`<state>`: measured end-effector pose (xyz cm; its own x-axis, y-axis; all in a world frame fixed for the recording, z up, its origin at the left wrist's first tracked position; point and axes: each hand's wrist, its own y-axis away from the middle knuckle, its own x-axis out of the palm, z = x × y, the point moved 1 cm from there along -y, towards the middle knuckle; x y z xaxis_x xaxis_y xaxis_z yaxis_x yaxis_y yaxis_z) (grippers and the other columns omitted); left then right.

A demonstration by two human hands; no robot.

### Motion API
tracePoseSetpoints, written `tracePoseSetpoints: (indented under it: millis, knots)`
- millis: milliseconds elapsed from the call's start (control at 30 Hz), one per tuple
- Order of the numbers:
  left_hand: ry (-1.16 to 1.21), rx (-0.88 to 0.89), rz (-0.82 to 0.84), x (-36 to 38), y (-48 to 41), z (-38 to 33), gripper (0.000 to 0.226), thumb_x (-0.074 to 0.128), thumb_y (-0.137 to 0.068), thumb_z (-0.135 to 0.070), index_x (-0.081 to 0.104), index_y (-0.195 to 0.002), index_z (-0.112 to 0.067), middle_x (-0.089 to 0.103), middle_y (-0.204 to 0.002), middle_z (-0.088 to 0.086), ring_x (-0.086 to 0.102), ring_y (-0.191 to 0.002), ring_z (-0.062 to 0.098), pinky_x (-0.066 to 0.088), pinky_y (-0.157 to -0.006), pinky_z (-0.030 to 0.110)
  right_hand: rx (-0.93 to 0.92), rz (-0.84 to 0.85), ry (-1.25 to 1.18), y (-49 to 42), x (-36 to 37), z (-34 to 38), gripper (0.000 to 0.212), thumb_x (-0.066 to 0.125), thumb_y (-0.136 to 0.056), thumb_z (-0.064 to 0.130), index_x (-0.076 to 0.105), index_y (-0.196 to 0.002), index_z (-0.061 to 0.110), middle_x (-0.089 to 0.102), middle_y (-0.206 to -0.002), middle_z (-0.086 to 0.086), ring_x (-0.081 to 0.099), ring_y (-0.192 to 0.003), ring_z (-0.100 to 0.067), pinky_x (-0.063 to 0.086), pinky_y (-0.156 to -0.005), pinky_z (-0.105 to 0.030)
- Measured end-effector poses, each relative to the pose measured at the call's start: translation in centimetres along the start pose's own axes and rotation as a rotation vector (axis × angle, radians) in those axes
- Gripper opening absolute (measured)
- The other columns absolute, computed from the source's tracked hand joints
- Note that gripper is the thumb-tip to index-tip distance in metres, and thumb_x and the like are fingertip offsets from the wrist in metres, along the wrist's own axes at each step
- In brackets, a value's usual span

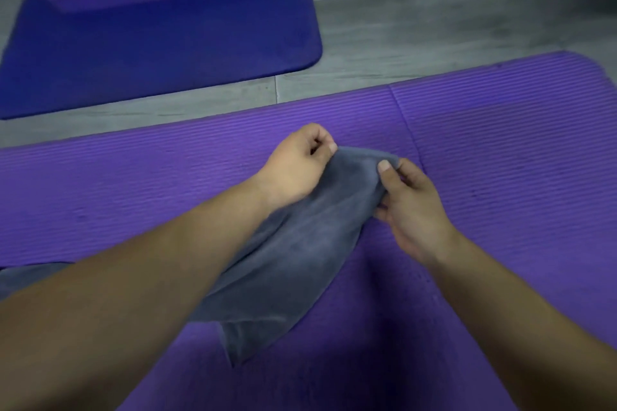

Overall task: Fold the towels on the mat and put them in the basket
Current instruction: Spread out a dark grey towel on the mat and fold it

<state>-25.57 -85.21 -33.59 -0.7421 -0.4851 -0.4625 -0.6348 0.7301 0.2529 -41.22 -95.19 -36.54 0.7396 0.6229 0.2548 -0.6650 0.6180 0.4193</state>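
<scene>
Both hands are pinching the far edge of a grey towel [293, 250] above the purple mat [500, 150]: the left hand [297, 167] is curling round one end, the right hand [410, 207] is nipping the other with thumb and fingers. Its loose tail is drooping unevenly, so the fold is likely risking a skew. No basket is showing.

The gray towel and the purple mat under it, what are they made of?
Gray towel: looks like soft, matte microfibre or terry cloth, since it hangs limp and creases. Purple mat: probably foam, matte, with fine ribs pressed across it.
</scene>
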Motion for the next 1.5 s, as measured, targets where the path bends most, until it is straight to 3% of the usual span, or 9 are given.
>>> tracePoseSetpoints:
  millis: [133,300,500,733,933,1100,1267,1367,1500]
  knots:
    - [0.173,-0.053,0.154,2.0,0.2,-1.7,0.024,0.071,-0.096,-0.023,0.066,-0.117,-0.014,0.067,-0.086,0.003,0.058,-0.075,0.009,0.047,-0.074,0.024,-0.169,-0.093,0.257,-0.9,-0.6,1.2,0.023,0.051,-0.105,0.022,0.068,-0.1,0.008,0.074,-0.095,-0.015,0.071,-0.089,-0.024,0.059,-0.082,-0.043]
    - [0.251,-0.071,0.118,3.3,-1.0,-2.5,0.009,0.072,-0.094,-0.015,0.073,-0.086,-0.012,0.072,-0.079,0.006,0.063,-0.068,0.011,0.053,-0.067,0.026,-0.142,-0.048,0.247,-1.4,-2.3,2.8,0.034,0.069,-0.091,0.045,0.067,-0.078,0.014,0.068,-0.076,0.001,0.063,-0.073,-0.011,0.051,-0.068,-0.029]
    - [0.385,-0.16,-0.021,3.6,-2.7,-2.7,0.015,0.074,-0.091,-0.01,0.069,-0.079,-0.016,0.068,-0.075,0.003,0.061,-0.063,0.012,0.052,-0.062,0.023,-0.005,-0.035,0.323,-0.7,-4.3,0.0,0.035,0.069,-0.082,0.047,0.061,-0.072,0.015,0.062,-0.073,-0.007,0.058,-0.072,-0.023,0.054,-0.075,-0.06]
    - [0.304,-0.149,-0.058,5.5,-4.1,-3.1,0.017,0.078,-0.089,-0.016,0.07,-0.074,-0.018,0.067,-0.076,0.004,0.06,-0.073,0.019,0.05,-0.074,0.034,0.075,-0.172,0.114,-0.5,-5.7,1.9,0.023,0.061,-0.101,0.029,0.063,-0.086,0.011,0.068,-0.075,-0.004,0.064,-0.069,-0.018,0.055,-0.062,-0.032]
    - [0.115,-0.148,-0.137,7.5,-5.7,-3.0,0.014,0.073,-0.087,-0.044,0.074,-0.088,-0.03,0.074,-0.085,-0.01,0.067,-0.088,0.019,0.049,-0.102,0.046,0.14,-0.103,0.483,1.0,-9.4,1.7,0.068,0.074,-0.073,0.064,0.067,-0.088,-0.001,0.069,-0.079,-0.009,0.064,-0.075,-0.02,0.055,-0.075,-0.046]
    - [-0.481,-0.035,-0.221,9.9,-2.9,-2.8,0.05,0.045,-0.102,-0.047,0.041,-0.151,-0.033,0.027,-0.164,0.004,0.02,-0.15,0.026,0.013,-0.119,0.05,0.182,-0.141,0.673,2.5,-10.6,-1.3,0.026,0.074,-0.09,0.031,0.07,-0.082,0.006,0.07,-0.069,-0.012,0.064,-0.058,-0.02,0.06,-0.063,-0.045]
    - [-0.677,0.158,-0.052,11.5,2.6,0.4,0.047,0.038,-0.105,-0.045,0.046,-0.147,-0.026,0.036,-0.159,0.006,0.034,-0.144,0.028,0.023,-0.118,0.045,0.261,-0.22,0.655,3.5,-9.6,-2.7,0.028,0.072,-0.091,0.025,0.066,-0.072,0.005,0.064,-0.057,-0.004,0.066,-0.055,-0.019,0.063,-0.065,-0.048]
    - [-0.684,0.043,0.08,11.1,2.7,1.6,0.06,0.024,-0.106,-0.054,0.022,-0.161,-0.028,0.01,-0.171,0.004,0.008,-0.156,0.022,0.003,-0.127,0.042,0.203,-0.319,0.37,4.1,-9.0,-3.3,0.027,0.065,-0.096,0.019,0.056,-0.073,0.009,0.063,-0.069,-0.009,0.064,-0.071,-0.025,0.061,-0.076,-0.056]
    - [-0.587,-0.046,0.197,11.3,1.7,1.4,0.068,0.013,-0.104,-0.06,0.002,-0.163,-0.03,-0.013,-0.171,0.001,-0.018,-0.155,0.01,-0.015,-0.125,0.043,0.139,-0.403,0.007,4.6,-7.9,-3.2,0.016,0.051,-0.105,0.018,0.055,-0.09,0.016,0.062,-0.081,-0.008,0.056,-0.076,-0.023,0.05,-0.067,-0.038]
